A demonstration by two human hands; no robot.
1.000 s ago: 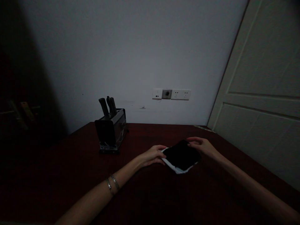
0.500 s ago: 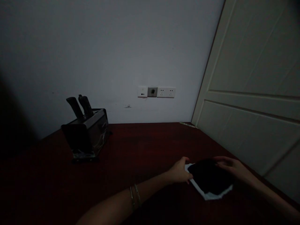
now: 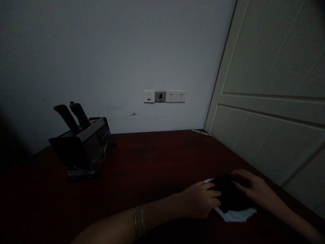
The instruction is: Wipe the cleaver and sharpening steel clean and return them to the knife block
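Observation:
A flat black object (image 3: 230, 198) lies on a piece of white paper or cloth (image 3: 237, 214) on the dark red table (image 3: 152, 162), at the lower right. My left hand (image 3: 199, 201) rests on the black object's left side, fingers curled over its edge. On its right side sits my right hand (image 3: 254, 189), fingers bent over the top. Both hands press or grip it; in the dim light the object's exact nature is unclear. Two thin bracelets (image 3: 138, 222) circle my left wrist.
A dark knife block (image 3: 82, 147) with black handles stands at the table's left, near the wall. A row of wall sockets (image 3: 165, 96) sits above the table. A pale panelled door (image 3: 274, 101) borders the table's right side.
The view has shifted so the knife block sits further left. My left hand has slid further onto the black object, covering more of it, and the hands have drawn closer together.

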